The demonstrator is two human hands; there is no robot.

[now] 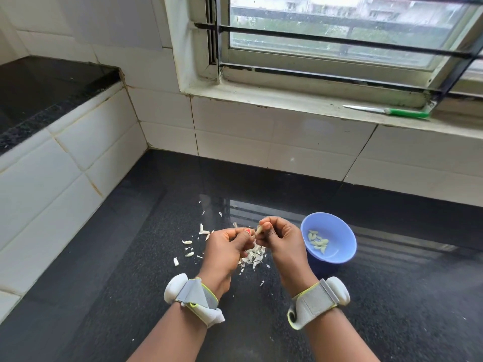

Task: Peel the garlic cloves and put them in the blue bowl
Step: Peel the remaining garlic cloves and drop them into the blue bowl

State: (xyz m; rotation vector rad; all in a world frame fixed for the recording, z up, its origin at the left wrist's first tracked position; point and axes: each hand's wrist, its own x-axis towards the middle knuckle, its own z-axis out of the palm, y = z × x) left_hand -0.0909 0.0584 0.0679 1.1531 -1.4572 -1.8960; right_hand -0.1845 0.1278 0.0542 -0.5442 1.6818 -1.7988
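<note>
While both hands pinch one garlic clove (pixel 258 229), the blue bowl (pixel 339 231) sits just right.

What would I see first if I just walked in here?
Two hands, left and right, meet low in the middle and pinch a garlic clove over a heap of white skins on the black counter. Right beside them sits a blue bowl with peeled cloves inside. Up on the windowsill lies a green-handled knife.
</note>
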